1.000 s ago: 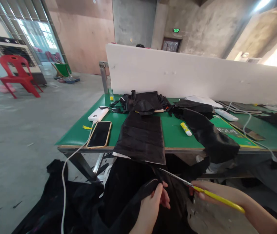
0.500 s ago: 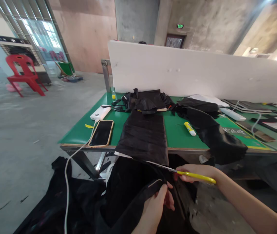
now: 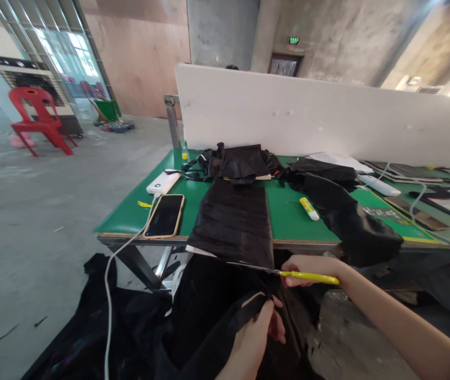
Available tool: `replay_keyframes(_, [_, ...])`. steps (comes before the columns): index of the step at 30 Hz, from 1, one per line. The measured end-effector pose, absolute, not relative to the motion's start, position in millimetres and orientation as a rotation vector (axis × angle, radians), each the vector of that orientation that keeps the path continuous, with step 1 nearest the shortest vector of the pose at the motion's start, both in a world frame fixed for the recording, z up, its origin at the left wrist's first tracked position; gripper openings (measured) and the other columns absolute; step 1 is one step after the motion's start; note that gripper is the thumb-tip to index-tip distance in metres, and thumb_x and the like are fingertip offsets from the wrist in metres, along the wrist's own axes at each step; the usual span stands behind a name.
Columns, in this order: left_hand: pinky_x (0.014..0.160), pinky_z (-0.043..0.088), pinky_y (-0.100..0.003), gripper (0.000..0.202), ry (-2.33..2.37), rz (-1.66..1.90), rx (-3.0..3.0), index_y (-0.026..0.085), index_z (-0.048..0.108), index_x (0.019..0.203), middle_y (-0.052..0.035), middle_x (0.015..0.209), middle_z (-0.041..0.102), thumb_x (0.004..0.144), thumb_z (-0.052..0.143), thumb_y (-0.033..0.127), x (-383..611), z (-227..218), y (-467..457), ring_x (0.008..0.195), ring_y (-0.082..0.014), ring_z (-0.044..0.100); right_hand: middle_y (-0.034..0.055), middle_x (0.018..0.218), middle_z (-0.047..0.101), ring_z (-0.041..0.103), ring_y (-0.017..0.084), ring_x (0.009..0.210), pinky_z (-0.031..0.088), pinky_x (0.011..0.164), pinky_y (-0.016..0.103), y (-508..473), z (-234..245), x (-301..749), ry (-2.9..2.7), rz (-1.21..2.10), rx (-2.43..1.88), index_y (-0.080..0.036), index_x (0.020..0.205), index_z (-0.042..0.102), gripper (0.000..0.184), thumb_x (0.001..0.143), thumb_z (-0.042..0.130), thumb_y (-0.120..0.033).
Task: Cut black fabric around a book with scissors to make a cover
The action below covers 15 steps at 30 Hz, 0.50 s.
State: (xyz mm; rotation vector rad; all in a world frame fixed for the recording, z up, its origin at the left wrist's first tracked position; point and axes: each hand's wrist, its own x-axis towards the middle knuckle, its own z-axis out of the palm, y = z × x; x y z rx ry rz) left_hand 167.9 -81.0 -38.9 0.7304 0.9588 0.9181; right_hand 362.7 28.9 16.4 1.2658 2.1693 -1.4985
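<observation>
Yellow-handled scissors (image 3: pixel 307 276) are gripped in my right hand (image 3: pixel 302 266), blades pointing left along the lower edge of a black fabric panel (image 3: pixel 235 227). That panel lies over the front edge of the green table, and a white strip (image 3: pixel 204 252) shows along its cut side. My left hand (image 3: pixel 258 330) is closed on a fold of black fabric (image 3: pixel 225 322) just below the blades. More black cloth hangs down toward the floor around it. How far the blades are parted cannot be made out.
On the green table (image 3: pixel 149 216) lie a phone (image 3: pixel 164 216), a white power bank (image 3: pixel 163 182) with a cable, a glue stick (image 3: pixel 309 209) and crumpled black fabric (image 3: pixel 347 216). A white partition (image 3: pixel 288 113) stands behind. A red chair (image 3: pixel 38 119) is at far left.
My right hand and the scissors have moved a little to the left along the panel's edge. My left hand stays almost in place, still holding the cloth.
</observation>
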Motion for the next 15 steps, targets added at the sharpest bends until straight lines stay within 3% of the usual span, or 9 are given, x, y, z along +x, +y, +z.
replay_keyframes(4, [0.050, 0.039, -0.022, 0.025, 0.939, 0.928, 0.755, 0.018, 0.059, 0.081, 0.0034, 0.049, 0.052, 0.086, 0.043, 0.037, 166.6, -37.5, -81.8, 0.047, -0.0109, 0.050, -0.0043, 0.053, 0.039, 0.034, 0.006, 0.046, 0.025, 0.043, 0.020, 26.9, 20.3, 359.1, 2.115, -1.524, 1.354, -0.012, 0.075, 0.053, 0.041, 0.079, 0.049, -0.053])
replay_keyframes(10, [0.051, 0.038, -0.024, 0.022, 0.932, 0.915, 0.734, 0.020, 0.058, 0.077, 0.0031, 0.048, 0.051, 0.084, 0.045, 0.036, 165.1, -31.1, -83.0, 0.047, -0.0125, 0.049, -0.0040, 0.047, 0.039, 0.035, 0.006, 0.043, 0.026, 0.043, 0.021, 28.7, 20.2, 357.0, 2.120, -1.503, 1.396, -0.014, 0.060, 0.047, 0.044, 0.074, 0.055, -0.055])
replay_keyframes(15, [0.051, 0.037, -0.023, 0.021, 0.929, 0.897, 0.773, 0.021, 0.057, 0.077, 0.0038, 0.047, 0.051, 0.085, 0.043, 0.034, 162.6, -26.5, -84.4, 0.047, -0.0118, 0.048, -0.0022, 0.058, 0.046, 0.038, 0.008, 0.053, 0.026, 0.048, 0.021, 28.3, 24.9, 358.1, 2.321, -1.299, 1.278, -0.011, 0.074, 0.058, 0.047, 0.074, 0.055, -0.058])
